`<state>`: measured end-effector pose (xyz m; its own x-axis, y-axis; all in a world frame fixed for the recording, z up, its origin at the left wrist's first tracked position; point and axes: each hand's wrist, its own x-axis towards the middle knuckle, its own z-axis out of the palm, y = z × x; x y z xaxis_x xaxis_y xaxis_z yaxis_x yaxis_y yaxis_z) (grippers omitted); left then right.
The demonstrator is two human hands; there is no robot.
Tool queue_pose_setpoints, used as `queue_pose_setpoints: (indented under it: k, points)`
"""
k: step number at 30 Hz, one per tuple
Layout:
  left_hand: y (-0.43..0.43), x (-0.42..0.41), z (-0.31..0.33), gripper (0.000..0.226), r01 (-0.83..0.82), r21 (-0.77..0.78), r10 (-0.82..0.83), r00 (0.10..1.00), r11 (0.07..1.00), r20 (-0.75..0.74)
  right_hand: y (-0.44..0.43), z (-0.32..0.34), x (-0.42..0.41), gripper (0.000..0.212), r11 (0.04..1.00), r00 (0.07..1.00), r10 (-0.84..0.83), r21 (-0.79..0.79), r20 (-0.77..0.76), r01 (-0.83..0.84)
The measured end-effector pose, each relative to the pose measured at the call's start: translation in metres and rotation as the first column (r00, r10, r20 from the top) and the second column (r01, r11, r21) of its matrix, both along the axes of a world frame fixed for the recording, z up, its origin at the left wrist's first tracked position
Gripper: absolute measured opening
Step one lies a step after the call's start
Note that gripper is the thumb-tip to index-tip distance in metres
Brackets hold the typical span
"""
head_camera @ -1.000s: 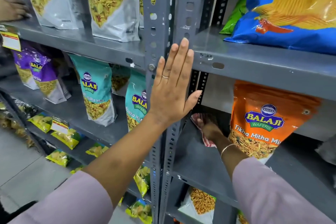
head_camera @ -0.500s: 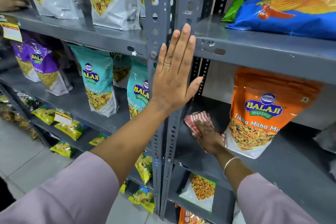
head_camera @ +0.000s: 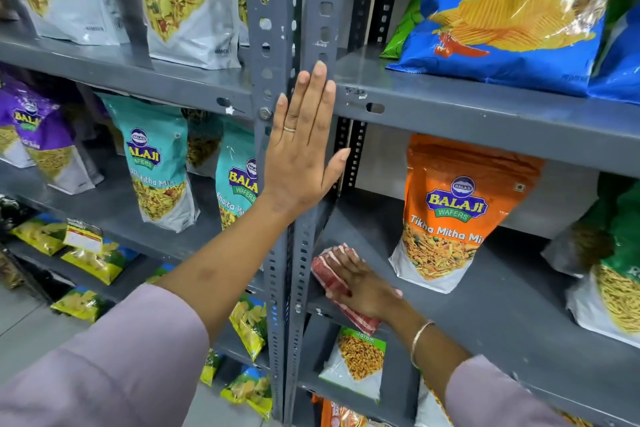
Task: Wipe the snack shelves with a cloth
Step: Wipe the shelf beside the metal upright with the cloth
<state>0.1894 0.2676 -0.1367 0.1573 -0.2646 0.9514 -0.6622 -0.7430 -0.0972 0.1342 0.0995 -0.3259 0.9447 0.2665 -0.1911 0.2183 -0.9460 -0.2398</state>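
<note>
A red and white striped cloth (head_camera: 333, 274) lies on the grey middle shelf (head_camera: 485, 315), near its front left corner. My right hand (head_camera: 363, 286) presses flat on the cloth and covers most of it. My left hand (head_camera: 301, 149) is spread flat against the grey perforated upright post (head_camera: 301, 10), fingers pointing up, holding nothing. An orange snack bag (head_camera: 450, 211) stands on the same shelf just to the right of the cloth.
Blue chip bags (head_camera: 512, 17) sit on the shelf above. Teal bags (head_camera: 156, 163) and a purple bag (head_camera: 38, 135) fill the left bay. A green bag (head_camera: 613, 274) stands at the far right. Yellow packs (head_camera: 90, 260) and more bags lie on lower shelves.
My right hand has drawn the cloth from the back of the shelf forward to its front left edge. My left hand stays pressed on the post.
</note>
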Motion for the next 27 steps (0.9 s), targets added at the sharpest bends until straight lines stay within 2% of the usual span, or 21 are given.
queue_pose_setpoints:
  k: [1,4,8,10,12,13,15,19,22,23,25,27]
  points:
    - [-0.005,-0.002,0.003,0.06,0.004,-0.001,-0.004,1.0,1.0,-0.003,-0.004,-0.003,-0.001,0.099,1.0,1.0,-0.027,-0.007,0.013,0.027]
    - [-0.007,0.003,0.006,0.061,0.022,0.0,-0.022,1.0,1.0,0.018,-0.003,0.002,-0.003,0.059,0.994,0.993,-0.104,0.051,0.055,0.101]
    - [-0.007,0.007,0.007,0.064,0.015,0.019,-0.015,1.0,1.0,0.016,0.009,0.011,-0.023,0.044,0.982,0.995,-0.072,0.179,0.064,0.06]
    - [-0.007,0.007,0.006,0.063,0.011,0.018,-0.01,1.0,1.0,-0.012,0.005,0.018,-0.036,0.04,0.957,0.993,-0.095,0.27,-0.068,0.11]
    - [-0.008,0.005,0.008,0.062,-0.007,0.009,0.007,0.999,1.0,-0.033,-0.005,0.033,-0.041,0.035,0.863,0.961,-0.14,0.446,-0.239,0.236]
    - [-0.008,0.003,0.009,0.061,-0.008,0.005,0.009,0.999,1.0,-0.041,-0.011,0.043,-0.039,0.033,0.816,0.951,-0.157,0.508,-0.266,0.277]
    - [-0.009,0.004,0.009,0.059,-0.012,0.006,0.012,0.999,1.0,-0.038,-0.019,0.063,-0.024,0.032,0.729,0.944,-0.252,0.601,-0.212,0.329]
    - [-0.009,0.005,0.009,0.06,-0.016,0.01,0.017,1.0,1.0,-0.026,-0.01,0.094,0.031,0.034,0.498,0.849,-0.507,0.754,-0.148,0.428]
    - [-0.008,0.002,0.01,0.06,-0.028,0.001,0.028,1.0,1.0,-0.004,-0.009,0.083,0.08,0.034,0.45,0.687,-0.725,0.727,-0.042,0.519]
    - [-0.008,0.002,0.011,0.06,-0.029,-0.002,0.029,1.0,1.0,0.002,-0.012,0.074,0.09,0.038,0.424,0.639,-0.766,0.697,-0.064,0.578]
    - [-0.008,0.003,0.01,0.059,-0.021,-0.004,0.021,1.0,1.0,0.004,-0.012,0.055,0.099,0.048,0.427,0.654,-0.723,0.599,-0.222,0.677]
    - [-0.008,0.004,0.01,0.058,-0.009,-0.001,0.009,1.0,1.0,0.002,-0.01,0.03,0.102,0.053,0.548,0.682,-0.649,0.416,-0.336,0.726]
